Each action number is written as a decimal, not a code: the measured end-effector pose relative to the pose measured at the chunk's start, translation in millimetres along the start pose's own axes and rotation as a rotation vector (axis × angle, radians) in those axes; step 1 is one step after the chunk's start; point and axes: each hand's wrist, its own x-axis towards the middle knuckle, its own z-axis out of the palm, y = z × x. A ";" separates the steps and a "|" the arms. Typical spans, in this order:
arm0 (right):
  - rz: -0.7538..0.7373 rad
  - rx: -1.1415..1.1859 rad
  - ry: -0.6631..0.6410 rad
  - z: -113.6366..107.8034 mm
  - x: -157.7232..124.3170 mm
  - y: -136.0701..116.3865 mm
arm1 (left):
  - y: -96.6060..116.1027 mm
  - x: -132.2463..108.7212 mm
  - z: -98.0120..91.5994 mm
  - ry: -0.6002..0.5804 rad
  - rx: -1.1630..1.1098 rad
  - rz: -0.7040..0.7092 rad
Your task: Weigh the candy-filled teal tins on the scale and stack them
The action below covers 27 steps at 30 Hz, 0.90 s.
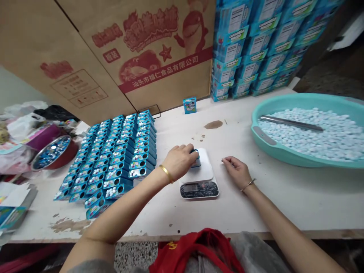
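My left hand (179,161) is closed around a small blue tin (196,158) that rests on the white platform of a small kitchen scale (199,178). My right hand (235,171) lies on the white table just right of the scale, fingers curled in a loose pinch; whether anything is in them is hidden. To the left of the scale lie rows of several open blue tins (113,159) filled with pale candies.
A teal basin (273,146) of pale blue candies with a metal scoop (290,122) sits at the right. Stacked blue boxes (256,45) and a large cardboard carton (127,49) stand behind. One small blue box (189,105) stands alone. A red bowl (54,153) sits at the left.
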 end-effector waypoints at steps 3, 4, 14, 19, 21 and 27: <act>0.052 0.062 -0.018 -1.7 2.2 -2.5 | 3.1 21.2 11.1 -0.051 -0.024 0.027; 0.077 0.087 -0.029 -2.6 3.0 -2.9 | 1.7 22.7 12.5 -0.045 -0.052 0.034; 0.356 0.357 -0.171 -22.1 17.6 -6.4 | -23.7 -64.1 67.9 0.453 -0.761 -0.483; 0.414 0.403 -0.214 -28.8 18.9 -11.0 | 3.5 -105.2 132.9 0.291 -0.918 -0.622; 0.425 0.397 -0.217 -28.7 18.0 -12.1 | 13.4 -110.5 145.6 0.300 -0.923 -0.634; 0.443 0.329 -0.175 -20.4 19.2 -12.6 | 19.0 -110.3 153.1 0.329 -0.869 -0.603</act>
